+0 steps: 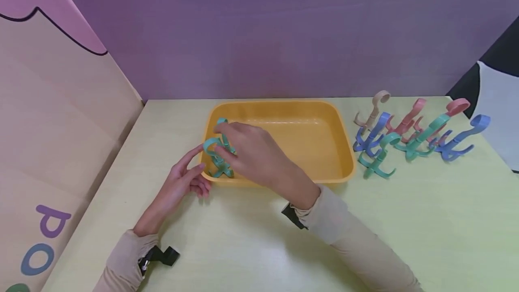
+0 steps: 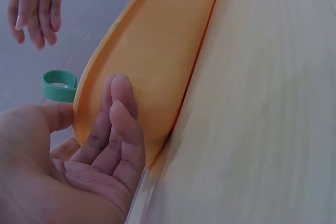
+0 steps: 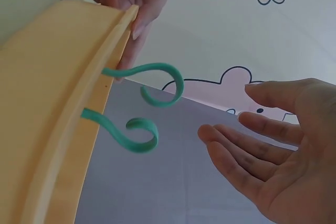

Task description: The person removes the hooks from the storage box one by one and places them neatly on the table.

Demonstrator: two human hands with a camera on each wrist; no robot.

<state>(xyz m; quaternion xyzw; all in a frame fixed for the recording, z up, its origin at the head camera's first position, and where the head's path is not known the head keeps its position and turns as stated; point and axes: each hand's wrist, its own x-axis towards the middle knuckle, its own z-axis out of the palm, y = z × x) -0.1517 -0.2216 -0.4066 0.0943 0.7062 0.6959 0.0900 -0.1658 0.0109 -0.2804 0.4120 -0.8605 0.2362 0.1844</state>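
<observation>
Two teal multi-prong hanger hooks [image 1: 221,166] are in the left end of the yellow tray [image 1: 324,148], their curled tops rising above its rim. Over them is my right hand [image 1: 259,152], which hides part of both. The right wrist view shows that hand [image 3: 283,150] with its fingers apart and nothing between them, a short way off the teal curls [image 3: 168,85]. At the tray's left rim, my left hand [image 1: 182,177] touches the edge with thumb and index finger. Its other fingers hang loosely beside the outer wall, as the left wrist view shows.
Right of the tray, a group of similar hooks stands on the pale table [image 1: 251,247]: a beige one [image 1: 374,109], blue ones [image 1: 458,143], pink ones [image 1: 409,116] and teal ones [image 1: 425,136]. Behind the table rises a purple backdrop [image 1: 284,35].
</observation>
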